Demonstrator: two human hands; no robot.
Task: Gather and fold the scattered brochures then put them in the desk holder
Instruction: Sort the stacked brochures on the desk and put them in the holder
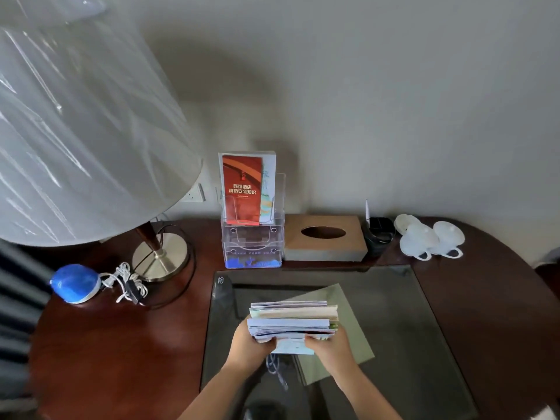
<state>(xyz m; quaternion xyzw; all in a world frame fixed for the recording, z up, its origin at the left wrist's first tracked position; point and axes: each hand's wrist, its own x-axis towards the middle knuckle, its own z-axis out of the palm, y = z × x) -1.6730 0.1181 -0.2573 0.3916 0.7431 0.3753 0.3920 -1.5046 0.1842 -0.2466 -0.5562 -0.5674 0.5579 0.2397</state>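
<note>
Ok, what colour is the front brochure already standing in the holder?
Red-orange with white lettering. The front brochure stands in the clear holder, plain in the head view.

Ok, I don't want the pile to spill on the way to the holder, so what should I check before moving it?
1. Grip on stack: ok, left hand and right hand hold its near edge.
2. Stack squared: not ok, edges are staggered.
3. Holder front pockets free: ok, only the back one holds brochures.
4. Way to holder: ok, bare mat between.
5. Nothing left behind: not ok, a sheet lies under the stack.
6. Stack fits a pocket: cannot tell.
</note>
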